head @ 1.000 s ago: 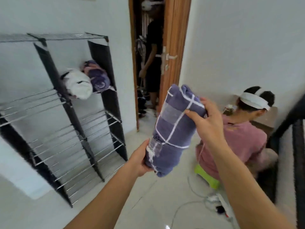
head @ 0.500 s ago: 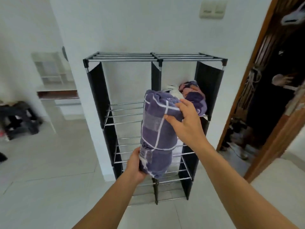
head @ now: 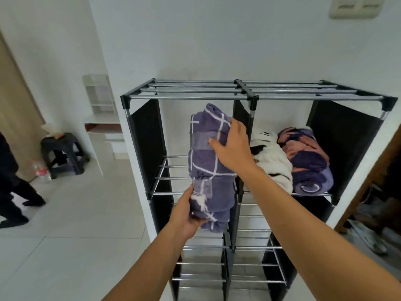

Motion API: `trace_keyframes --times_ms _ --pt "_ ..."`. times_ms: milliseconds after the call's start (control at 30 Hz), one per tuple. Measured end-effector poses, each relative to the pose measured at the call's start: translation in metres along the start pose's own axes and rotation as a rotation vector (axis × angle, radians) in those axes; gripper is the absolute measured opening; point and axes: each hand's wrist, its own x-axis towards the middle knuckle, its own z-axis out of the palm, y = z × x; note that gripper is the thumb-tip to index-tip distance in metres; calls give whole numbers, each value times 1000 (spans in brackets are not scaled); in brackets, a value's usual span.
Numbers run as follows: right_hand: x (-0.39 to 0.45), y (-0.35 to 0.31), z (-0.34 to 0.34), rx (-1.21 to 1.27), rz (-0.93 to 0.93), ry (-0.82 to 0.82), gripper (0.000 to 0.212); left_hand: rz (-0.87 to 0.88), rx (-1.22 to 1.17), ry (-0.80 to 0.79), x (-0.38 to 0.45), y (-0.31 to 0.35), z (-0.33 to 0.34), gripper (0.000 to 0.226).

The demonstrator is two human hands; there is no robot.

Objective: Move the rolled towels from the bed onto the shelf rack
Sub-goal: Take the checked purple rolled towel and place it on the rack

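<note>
Stool (head: 63,153): far left of the shelf rack, on the floor, well apart from it; plays no part in the task.
Shelf rack (head: 191,97): stands against the white wall, two columns of bar shelves between black side panels; it is the landmark for every place below.
Upper left bay of the rack: its bar shelf carries nothing that can be seen, which is probably why the towel is being brought here.
Left hand (head: 186,216): in front of the rack's left column, below the upper shelf's front bar; fingers curled and clamped under the lower end of the purple checked towel, taking its weight.
Purple checked towel (head: 208,166): a tight roll held nearly upright at the mouth of the upper left bay, close to the centre post; it hangs in the air, not yet lying on the bars. Judged reason for the two-ended hold: it keeps the roll from coming undone while it is tipped in.
Right hand (head: 233,148): just left of the centre post, fingers spread and pressed around the upper half of the roll, steadying it.
White towel (head: 273,161): in the upper right bay, lying on the bars, touching its neighbour.
Pink and purple towel (head: 308,161): rightmost in the upper right bay, against the side panel; the two nearly fill that bay.
</note>
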Motion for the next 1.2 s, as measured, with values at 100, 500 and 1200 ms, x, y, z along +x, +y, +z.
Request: trace_keyframes --times_ms 100,500,1200 --pt "28 10 17 -7 101 -26 74 -64 60 -19 17 15 5 27" --pt "12 67 88 -63 364 -45 54 -9 1048 -55 67 69 -1 57" --pt "37 62 74 34 506 63 74 -6 710 -262 121 108 36 13"
